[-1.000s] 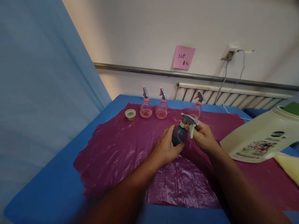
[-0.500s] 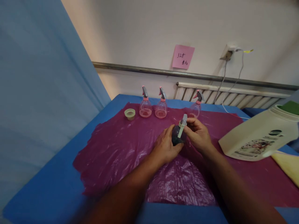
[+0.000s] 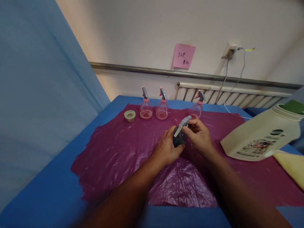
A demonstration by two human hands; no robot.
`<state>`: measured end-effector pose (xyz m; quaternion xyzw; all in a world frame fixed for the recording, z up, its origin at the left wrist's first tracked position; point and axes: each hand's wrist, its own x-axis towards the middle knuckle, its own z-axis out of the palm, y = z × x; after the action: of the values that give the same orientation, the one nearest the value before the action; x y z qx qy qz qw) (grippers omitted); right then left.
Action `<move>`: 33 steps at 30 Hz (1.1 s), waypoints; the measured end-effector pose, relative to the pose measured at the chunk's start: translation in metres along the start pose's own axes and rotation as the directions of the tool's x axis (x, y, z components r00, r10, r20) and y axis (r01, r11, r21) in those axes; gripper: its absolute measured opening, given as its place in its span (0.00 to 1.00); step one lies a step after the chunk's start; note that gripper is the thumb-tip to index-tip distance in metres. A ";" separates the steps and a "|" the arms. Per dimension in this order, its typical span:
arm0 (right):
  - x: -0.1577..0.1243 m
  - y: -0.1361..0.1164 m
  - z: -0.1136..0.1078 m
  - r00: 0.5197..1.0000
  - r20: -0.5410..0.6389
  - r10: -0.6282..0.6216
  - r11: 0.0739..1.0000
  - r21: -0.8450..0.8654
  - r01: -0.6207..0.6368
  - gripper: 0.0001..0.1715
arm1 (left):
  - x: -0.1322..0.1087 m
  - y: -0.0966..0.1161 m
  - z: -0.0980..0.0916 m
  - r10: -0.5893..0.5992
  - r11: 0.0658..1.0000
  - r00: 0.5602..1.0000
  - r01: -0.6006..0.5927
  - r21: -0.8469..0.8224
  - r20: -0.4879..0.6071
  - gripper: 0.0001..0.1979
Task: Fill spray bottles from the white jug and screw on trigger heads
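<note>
A dark spray bottle (image 3: 180,139) with a grey and whitish trigger head stands between my hands over the purple plastic sheet (image 3: 118,152). My left hand (image 3: 167,147) is wrapped round the bottle's body from the left. At its neck, my right hand (image 3: 198,134) pinches the spray head (image 3: 184,123) with thumb and fingers. Behind my right hand is a clear spray bottle (image 3: 196,110) with a pink collar, partly hidden. Two more clear spray bottles, a left one (image 3: 145,110) and a right one (image 3: 162,110), stand farther back with pinkish contents showing low down.
A small pale-green cup (image 3: 130,116) is left of the clear bottles. At the right stands a large tilted cream jug (image 3: 263,136) with a green part at its top, beside a yellow cloth (image 3: 291,166). A blue curtain (image 3: 47,79) hangs at the left; a metal rail (image 3: 147,70) runs along the wall.
The spray head has turned on the dark bottle, its nozzle end swinging leftward. My hands keep their holds. The whole view has shifted slightly.
</note>
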<state>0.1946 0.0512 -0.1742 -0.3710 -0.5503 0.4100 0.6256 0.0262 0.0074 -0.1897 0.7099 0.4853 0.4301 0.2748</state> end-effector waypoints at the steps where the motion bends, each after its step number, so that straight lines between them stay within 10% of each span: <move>1: 0.000 -0.001 0.000 1.000 0.007 0.000 1.000 -0.009 0.000 0.27 | 0.000 -0.001 0.000 0.009 1.000 1.000 -0.009 0.005 0.003 0.28; 17: 0.007 -0.006 -0.024 0.964 0.266 -0.005 0.990 -0.137 0.043 0.14 | -0.001 0.003 -0.001 -0.025 0.998 1.000 0.024 0.053 0.018 0.28; 25: 0.007 0.008 -0.005 1.000 0.016 -0.002 0.997 -0.071 0.004 0.27 | 0.002 -0.004 0.002 0.066 0.998 0.997 -0.066 -0.002 0.029 0.35; 33: 0.007 -0.003 0.011 0.996 0.071 0.050 0.998 -0.044 -0.047 0.22 | 0.002 -0.005 0.003 0.046 0.998 0.999 -0.046 0.031 0.013 0.36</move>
<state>0.1843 0.0569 -0.1678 -0.3823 -0.5718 0.4264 0.5874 0.0266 0.0110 -0.1946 0.7278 0.4739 0.4241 0.2567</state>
